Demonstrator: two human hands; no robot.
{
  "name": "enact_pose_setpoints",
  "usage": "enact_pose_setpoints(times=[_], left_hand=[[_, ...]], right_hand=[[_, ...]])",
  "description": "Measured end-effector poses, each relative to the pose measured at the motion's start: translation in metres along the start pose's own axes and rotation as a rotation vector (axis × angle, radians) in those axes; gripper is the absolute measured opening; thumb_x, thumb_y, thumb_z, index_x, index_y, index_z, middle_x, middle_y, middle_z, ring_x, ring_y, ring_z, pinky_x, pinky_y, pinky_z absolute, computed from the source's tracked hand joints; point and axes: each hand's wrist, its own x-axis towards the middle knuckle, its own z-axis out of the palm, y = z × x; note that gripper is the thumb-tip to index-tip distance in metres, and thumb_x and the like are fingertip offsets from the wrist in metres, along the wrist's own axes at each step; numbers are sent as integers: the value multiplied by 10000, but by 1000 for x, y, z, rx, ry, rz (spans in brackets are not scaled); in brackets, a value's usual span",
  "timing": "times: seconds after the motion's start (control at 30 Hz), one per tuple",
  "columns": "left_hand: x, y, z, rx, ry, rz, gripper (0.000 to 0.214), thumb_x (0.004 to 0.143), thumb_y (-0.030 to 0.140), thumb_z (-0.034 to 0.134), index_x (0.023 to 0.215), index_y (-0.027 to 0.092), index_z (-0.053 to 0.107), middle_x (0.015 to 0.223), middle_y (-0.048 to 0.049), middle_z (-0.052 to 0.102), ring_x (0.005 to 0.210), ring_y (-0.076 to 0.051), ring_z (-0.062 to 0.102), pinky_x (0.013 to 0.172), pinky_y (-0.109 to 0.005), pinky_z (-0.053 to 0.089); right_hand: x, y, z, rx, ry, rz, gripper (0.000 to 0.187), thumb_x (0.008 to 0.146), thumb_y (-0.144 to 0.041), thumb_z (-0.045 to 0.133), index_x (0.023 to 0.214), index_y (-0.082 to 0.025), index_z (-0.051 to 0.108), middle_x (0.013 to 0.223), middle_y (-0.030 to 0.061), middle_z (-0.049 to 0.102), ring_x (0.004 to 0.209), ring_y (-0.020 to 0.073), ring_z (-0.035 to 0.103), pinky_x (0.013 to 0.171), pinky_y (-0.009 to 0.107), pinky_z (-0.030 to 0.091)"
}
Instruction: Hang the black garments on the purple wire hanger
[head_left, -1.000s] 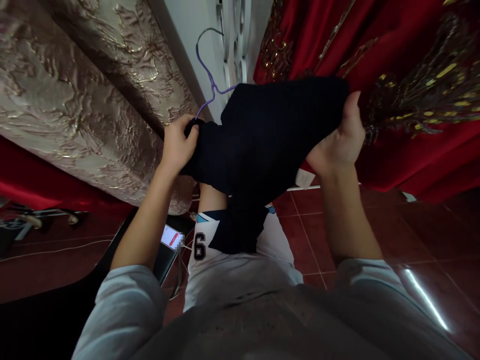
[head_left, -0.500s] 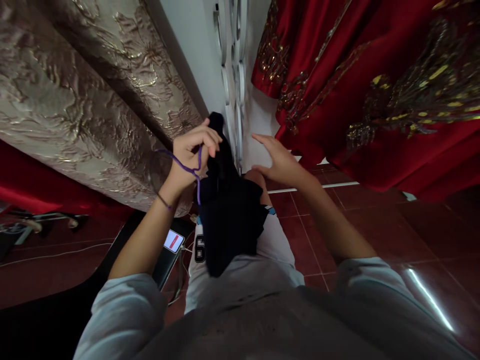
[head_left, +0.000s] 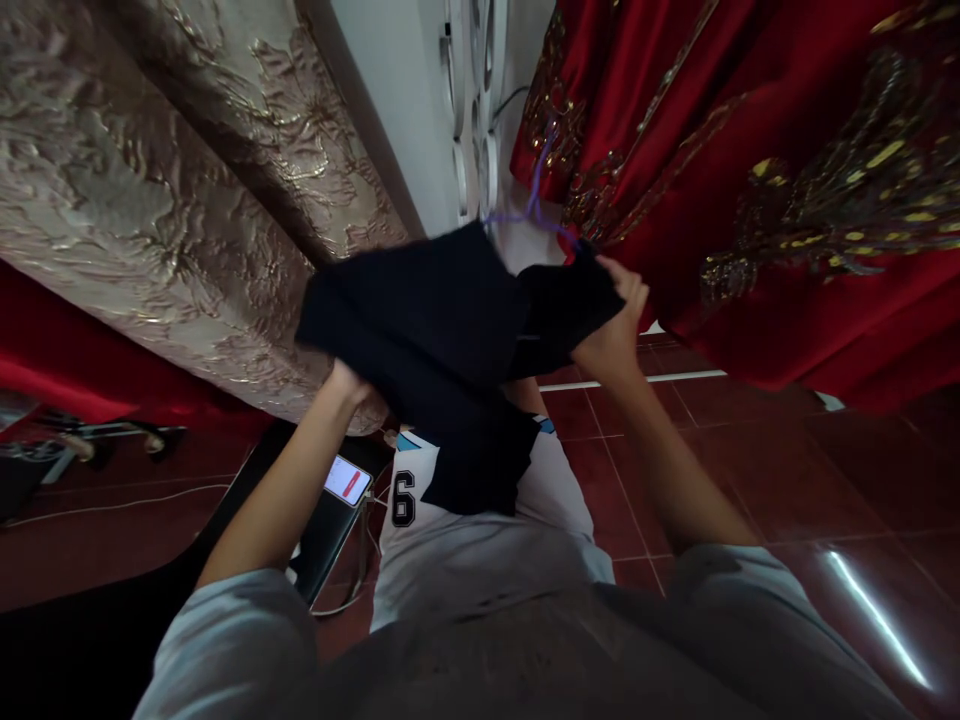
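Gold-beige embossed brocade cloth [head_left: 150,190], left side. Red satin cloth [head_left: 660,120], gold sequin embroidery, right. Dark navy garment [head_left: 435,320] spread between both hands, centre, lower part over the lap. White shorts [head_left: 559,490] with a "6" on one leg, below garment. Right hand [head_left: 615,325] grips garment's right corner, fingers closed round it. Left hand [head_left: 349,385] under garment's left part, touching; fingers hidden, can't tell grip. Purple wire hanger [head_left: 534,205] sticks out garment's top. Smartphone [head_left: 349,481], screen lit, near left forearm.
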Motion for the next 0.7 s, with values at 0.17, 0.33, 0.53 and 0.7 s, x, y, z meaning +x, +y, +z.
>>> enact_pose_setpoints(times=[0.17,0.33,0.53,0.7], left_hand=[[-8,-31,-12,-107,-70,-57,753,834,846,556,1195,207,726,1346,-150,686,1452,-344,497,1219,-516,414],[-23,-60,2,-65,152,4,622,764,442,885,1315,283,645,1498,-76,584,1444,-288,514,1258,-436,383],[-44,-66,7,-56,282,46,530,754,349,858,1246,246,688,1315,-87,714,1309,-313,636,1183,-443,487],[-66,-70,11,-126,369,-91,449,728,355,858,1138,233,722,1203,-86,762,1243,-325,678,1149,-468,525]], right_hand=[[34,-14,-22,-86,-50,10,847,742,-400,709,1506,-222,386,1442,194,448,1338,448,400,1100,673,326],[39,-25,-33,-43,-164,-121,835,746,-350,689,1524,-266,396,1454,161,452,1354,443,386,1124,691,308],[2,-30,-29,36,-68,-154,746,760,-436,689,1456,-295,459,1480,122,453,1417,429,345,1157,668,285],[-52,-66,58,284,119,256,388,847,-476,632,1124,-228,521,1127,122,579,1087,290,573,985,483,480]])
